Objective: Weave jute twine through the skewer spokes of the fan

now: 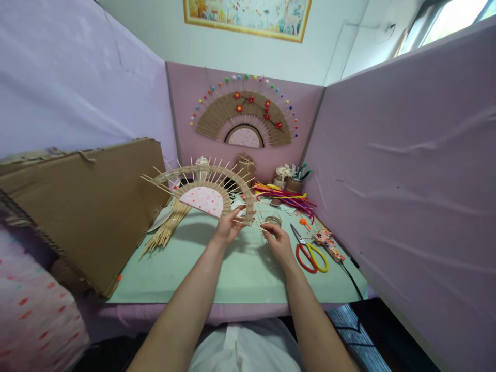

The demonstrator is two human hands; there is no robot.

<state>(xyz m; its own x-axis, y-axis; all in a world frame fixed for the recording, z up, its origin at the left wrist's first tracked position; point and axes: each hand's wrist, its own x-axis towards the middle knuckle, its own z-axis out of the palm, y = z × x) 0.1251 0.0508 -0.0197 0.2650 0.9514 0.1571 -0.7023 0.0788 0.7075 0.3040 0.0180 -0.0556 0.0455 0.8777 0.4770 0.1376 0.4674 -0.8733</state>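
In the head view, a half-round fan frame of pale thin sticks, tan woven twine bands and a pink-spotted white centre (pixel 205 200) is held up, tilted, above a mint-green tabletop (pixel 248 289). The left hand (pixel 228 228) has its fingers clamped on the fan frame's lower right end. The right hand (pixel 277 243) is just to the right of that end, thumb and forefinger close together by thin pale strands; whether they pinch one is too small to tell.

Below and left of the fan frame lies a bundle of straw-coloured sticks (pixel 167 230), and farther left stands a large brown cardboard sheet (pixel 101 201). Behind the fan frame is a brown twine spool (pixel 245 164); above it, on the pink back panel, hangs a tan fan with red flowers (pixel 217 116).

To the fan frame's right are a coil of thin tan twine (pixel 273 221), fuzzy red, purple and yellow stems (pixel 284 194), open scissors with one red and one yellow handle (pixel 306 256) and, beyond these, a flower-patterned corded tool (pixel 328 244).
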